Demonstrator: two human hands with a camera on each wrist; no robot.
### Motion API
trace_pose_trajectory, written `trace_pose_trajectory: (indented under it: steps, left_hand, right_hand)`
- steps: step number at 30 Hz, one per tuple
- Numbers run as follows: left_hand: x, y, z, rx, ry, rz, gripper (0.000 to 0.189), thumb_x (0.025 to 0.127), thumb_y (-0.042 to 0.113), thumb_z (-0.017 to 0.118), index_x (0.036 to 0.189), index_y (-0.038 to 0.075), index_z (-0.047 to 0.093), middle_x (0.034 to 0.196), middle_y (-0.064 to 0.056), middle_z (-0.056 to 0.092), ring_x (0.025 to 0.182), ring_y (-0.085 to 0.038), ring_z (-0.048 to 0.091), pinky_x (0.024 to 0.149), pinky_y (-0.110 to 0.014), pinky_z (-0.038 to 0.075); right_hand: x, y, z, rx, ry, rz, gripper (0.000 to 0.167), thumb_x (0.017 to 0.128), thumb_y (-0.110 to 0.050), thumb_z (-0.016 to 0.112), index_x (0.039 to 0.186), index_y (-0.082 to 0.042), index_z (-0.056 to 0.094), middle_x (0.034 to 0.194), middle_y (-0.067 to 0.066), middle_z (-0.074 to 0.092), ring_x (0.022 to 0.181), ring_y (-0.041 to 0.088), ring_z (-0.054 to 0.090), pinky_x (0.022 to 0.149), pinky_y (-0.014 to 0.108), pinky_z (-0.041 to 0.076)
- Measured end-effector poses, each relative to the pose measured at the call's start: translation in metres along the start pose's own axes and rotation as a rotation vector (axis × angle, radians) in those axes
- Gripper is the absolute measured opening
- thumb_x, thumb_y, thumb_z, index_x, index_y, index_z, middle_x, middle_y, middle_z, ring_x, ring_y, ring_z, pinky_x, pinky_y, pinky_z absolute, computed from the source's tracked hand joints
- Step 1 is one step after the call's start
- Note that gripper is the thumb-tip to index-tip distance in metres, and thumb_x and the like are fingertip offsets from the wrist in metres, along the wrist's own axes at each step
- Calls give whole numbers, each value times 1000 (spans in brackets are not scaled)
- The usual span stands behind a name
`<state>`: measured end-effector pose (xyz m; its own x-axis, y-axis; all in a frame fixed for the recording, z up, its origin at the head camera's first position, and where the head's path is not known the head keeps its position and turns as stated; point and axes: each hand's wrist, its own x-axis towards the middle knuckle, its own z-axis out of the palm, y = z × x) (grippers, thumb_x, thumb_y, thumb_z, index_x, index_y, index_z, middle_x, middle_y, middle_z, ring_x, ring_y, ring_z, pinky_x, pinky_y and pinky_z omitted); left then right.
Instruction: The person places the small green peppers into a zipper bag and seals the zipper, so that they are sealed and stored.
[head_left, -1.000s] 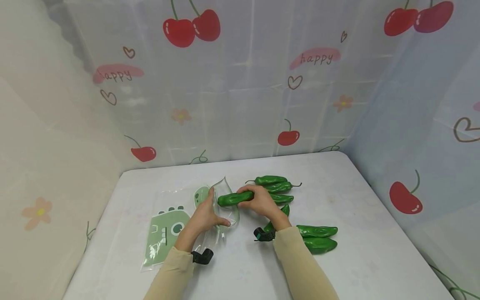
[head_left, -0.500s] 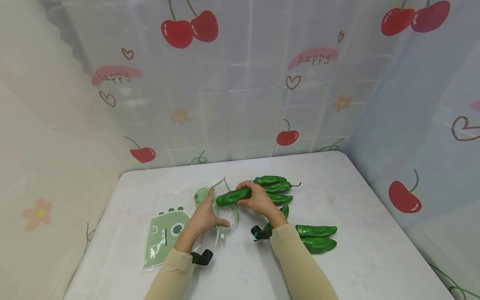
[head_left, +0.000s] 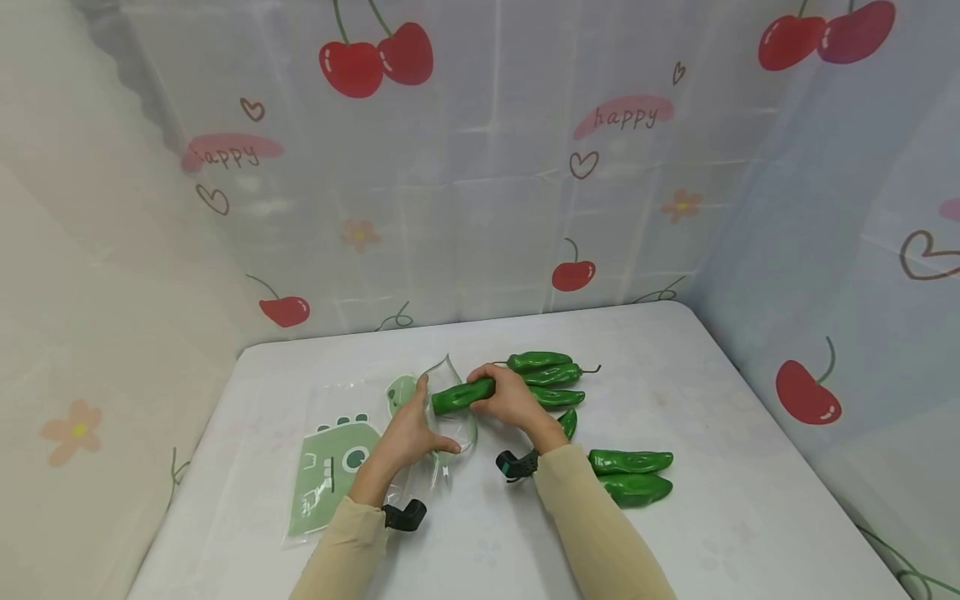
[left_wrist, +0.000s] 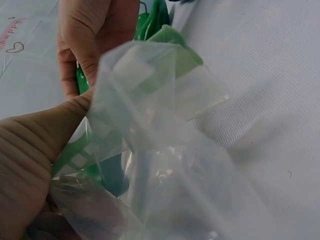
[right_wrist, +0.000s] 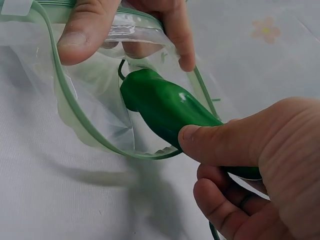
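Observation:
My left hand (head_left: 408,429) holds a clear zip bag (right_wrist: 90,131) at its green-edged mouth, thumb and fingers spread so that the mouth gapes. My right hand (head_left: 510,400) grips a green pepper (head_left: 453,398) between thumb and fingers. In the right wrist view, the stem end of that pepper (right_wrist: 160,100) is inside the bag mouth, while its other end stays within the right hand. Crumpled plastic of the bag (left_wrist: 165,145) covers much of the left wrist view, with the left thumb (left_wrist: 55,125) at its edge.
Several green peppers (head_left: 555,375) lie beyond and beside the right hand. Two more peppers (head_left: 630,462) sit right of the right forearm. A flat clear bag with a green cartoon print (head_left: 322,483) lies left on the white table (head_left: 735,500).
My right hand has moved slightly left, and the pepper's stem end has gone into the bag mouth. The left hand keeps its place on the bag.

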<state>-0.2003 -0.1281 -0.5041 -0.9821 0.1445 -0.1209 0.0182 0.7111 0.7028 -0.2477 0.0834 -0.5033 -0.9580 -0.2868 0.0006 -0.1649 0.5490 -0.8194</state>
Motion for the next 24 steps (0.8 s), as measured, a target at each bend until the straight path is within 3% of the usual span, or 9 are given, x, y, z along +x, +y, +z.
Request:
trace_pose_trajectory:
  steps: [5, 10, 16, 24]
  left_hand:
    - [0, 0, -1, -7, -1, 1, 144, 62, 35, 101, 167, 9, 5, 157, -31, 42, 140, -44, 49, 109, -57, 45]
    - [-1, 1, -1, -5, -4, -6, 144, 63, 35, 100, 167, 11, 4, 158, -30, 40, 141, -44, 48, 109, -58, 45]
    - [-1, 1, -2, 1, 3, -2, 143, 63, 35, 100, 167, 9, 6, 157, -30, 41, 140, -45, 48, 109, -58, 45]
    - [0, 1, -2, -17, 4, -7, 144, 63, 33, 101, 167, 10, 4, 156, -32, 42, 139, -44, 50, 109, -57, 45]
  right_hand:
    - [1, -2, 3, -5, 9, -9, 28, 94, -17, 77, 121, -19, 72, 125, 6, 68, 104, 20, 61, 92, 41, 52]
    - [3, -2, 6, 19, 48, -2, 39, 98, -19, 72, 136, -19, 65, 128, 10, 67, 87, 18, 57, 74, 33, 49]
    - [3, -3, 10, 118, 88, 50, 48, 96, -21, 75, 140, -14, 59, 134, 15, 66, 95, 21, 63, 77, 35, 54]
    - [2, -2, 13, 246, 120, 95, 30, 100, -22, 70, 127, -10, 65, 130, 18, 69, 104, 23, 71, 88, 40, 59]
